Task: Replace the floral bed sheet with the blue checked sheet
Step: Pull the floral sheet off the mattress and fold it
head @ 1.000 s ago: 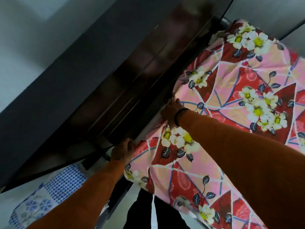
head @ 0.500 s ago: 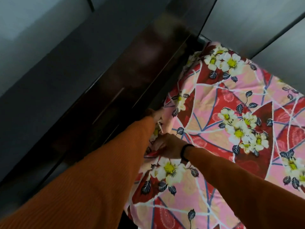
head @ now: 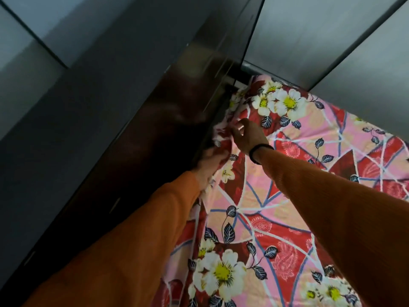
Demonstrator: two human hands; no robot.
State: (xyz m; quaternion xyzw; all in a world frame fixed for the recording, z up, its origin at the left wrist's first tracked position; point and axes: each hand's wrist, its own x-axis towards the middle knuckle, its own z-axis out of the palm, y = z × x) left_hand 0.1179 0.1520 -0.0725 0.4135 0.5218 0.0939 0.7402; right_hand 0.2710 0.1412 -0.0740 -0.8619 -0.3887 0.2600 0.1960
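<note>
left hand (head: 210, 165) grip apparently bunching floral sheet (head: 254, 196)

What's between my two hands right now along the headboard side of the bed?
In the head view, only a bunched fold of the floral sheet lies between the left hand and right hand; both grip it beside the dark headboard.

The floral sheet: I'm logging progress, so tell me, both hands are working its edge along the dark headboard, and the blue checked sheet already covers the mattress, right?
Not quite. The head view shows the floral sheet covering the mattress; no blue checked sheet is visible. Both the left hand and right hand do work its edge by the dark headboard.
</note>
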